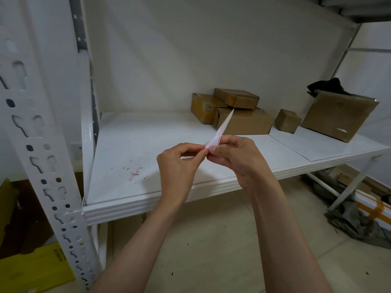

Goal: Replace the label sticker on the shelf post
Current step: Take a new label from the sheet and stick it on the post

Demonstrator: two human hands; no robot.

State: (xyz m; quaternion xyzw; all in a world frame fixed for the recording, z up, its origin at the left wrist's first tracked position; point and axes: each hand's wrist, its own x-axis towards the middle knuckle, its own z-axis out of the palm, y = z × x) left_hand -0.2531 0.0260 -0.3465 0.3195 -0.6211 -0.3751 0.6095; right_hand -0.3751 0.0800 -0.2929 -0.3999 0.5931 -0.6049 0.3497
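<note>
Above the front part of the white shelf board (148,144), both hands meet around a small white label sheet with red printed lines (220,134). The left hand (177,163) has its fingers curled and its thumb and forefinger pinched at the sheet's lower corner; the right hand (234,157) is likewise closed in a pinch just beside it, thumb on top, with the rest of the sheet sticking up and away in a narrow point. A second sliver with red marks shows under the left fingers, though whether it is peeled sticker or backing cannot be told.

Judging from the two pinches set tip to tip on one corner, the step in hand is separating the new sticker from its backing. Small red and white scraps (135,173) lie on the shelf board near the perforated shelf post (42,144), which suggests the old label is already scraped off; no label shows on the post's visible faces.

Next, the peel calls for a fingernail catching the edge, then a slow pull so the sticker does not curl onto itself. After that, it has to be carried left to the post and pressed flat on a bare strip between the slotted holes.

Cardboard boxes (232,111) sit well back on the shelf, clear of the work.
</note>
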